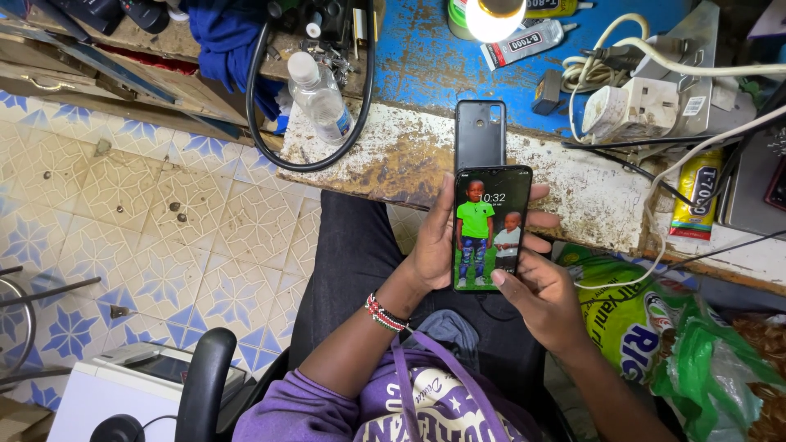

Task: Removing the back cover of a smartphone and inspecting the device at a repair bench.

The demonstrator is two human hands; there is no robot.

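above the lap, left hand (434, 245) grips a lit phone (492, 227), right hand (540, 299) curled, thumb touching it.

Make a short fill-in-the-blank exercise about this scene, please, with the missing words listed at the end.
1. The left hand holds a ____ with a lit screen.
2. The right hand touches the phone at its ____ edge.
3. A clear plastic ____ lies on the bench inside a loop of black cable.
4. The left wrist wears a beaded ____.

Missing words: phone; lower; bottle; bracelet
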